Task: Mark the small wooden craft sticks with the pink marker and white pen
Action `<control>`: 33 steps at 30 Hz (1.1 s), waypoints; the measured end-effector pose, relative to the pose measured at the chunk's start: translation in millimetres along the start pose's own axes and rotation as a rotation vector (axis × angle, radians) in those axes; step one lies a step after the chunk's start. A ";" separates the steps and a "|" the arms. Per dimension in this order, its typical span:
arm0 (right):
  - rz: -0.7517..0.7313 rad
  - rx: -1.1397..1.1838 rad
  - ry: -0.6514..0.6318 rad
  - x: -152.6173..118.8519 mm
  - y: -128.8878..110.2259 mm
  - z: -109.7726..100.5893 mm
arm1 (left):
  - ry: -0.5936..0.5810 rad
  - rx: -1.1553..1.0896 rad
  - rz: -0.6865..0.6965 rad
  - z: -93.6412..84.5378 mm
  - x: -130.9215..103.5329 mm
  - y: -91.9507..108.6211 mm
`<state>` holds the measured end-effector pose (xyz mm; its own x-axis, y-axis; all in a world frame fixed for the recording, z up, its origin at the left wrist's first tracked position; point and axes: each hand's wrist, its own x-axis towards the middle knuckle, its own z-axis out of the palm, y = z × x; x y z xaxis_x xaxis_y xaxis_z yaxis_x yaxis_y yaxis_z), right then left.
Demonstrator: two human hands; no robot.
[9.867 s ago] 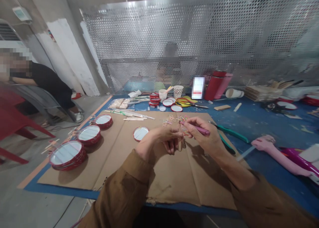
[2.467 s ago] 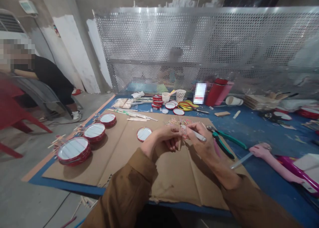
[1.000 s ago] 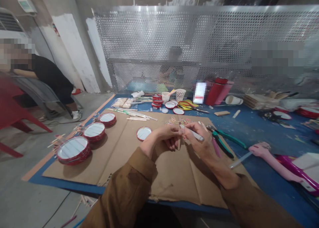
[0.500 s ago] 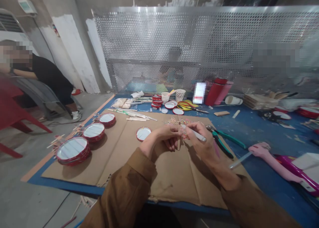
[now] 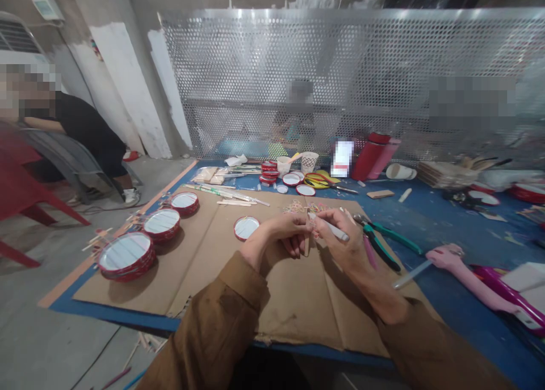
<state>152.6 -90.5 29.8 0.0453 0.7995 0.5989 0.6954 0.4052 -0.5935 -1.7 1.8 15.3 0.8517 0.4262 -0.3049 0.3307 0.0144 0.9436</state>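
Observation:
My left hand (image 5: 289, 234) is closed around a short flat wooden stick (image 5: 306, 247), held upright above the cardboard. In my right hand (image 5: 347, 245) a white pen-like stick (image 5: 338, 230) is pinched, its far end meeting the top part of the wooden stick. The fingers of both hands nearly touch. Just behind them lies a loose pile of coloured rubber bands (image 5: 293, 206). To the left of my left hand is a small red-rimmed disc (image 5: 246, 228) with a white face.
Three red-sided drum-like rounds (image 5: 126, 254) line the left side of the cardboard sheet (image 5: 204, 271). Green-handled pliers (image 5: 383, 248) and a pink glue gun (image 5: 451, 259) lie at right. Bottles (image 5: 371, 156), cups (image 5: 309, 162) and a lit phone (image 5: 342, 158) stand behind. A person sits far left.
The white stick in my right hand has shifted slightly to the left. My left hand keeps its hold on the wooden stick, and the view has moved only a little.

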 end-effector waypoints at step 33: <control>-0.002 -0.039 -0.022 0.0 -2.6 -0.6 | 0.003 0.018 -0.056 0.3 0.4 2.4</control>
<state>151.2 -91.8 31.6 0.0288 0.8083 0.5880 0.7230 0.3894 -0.5707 -0.5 1.7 17.4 0.8304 0.4278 -0.3570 0.3853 0.0218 0.9225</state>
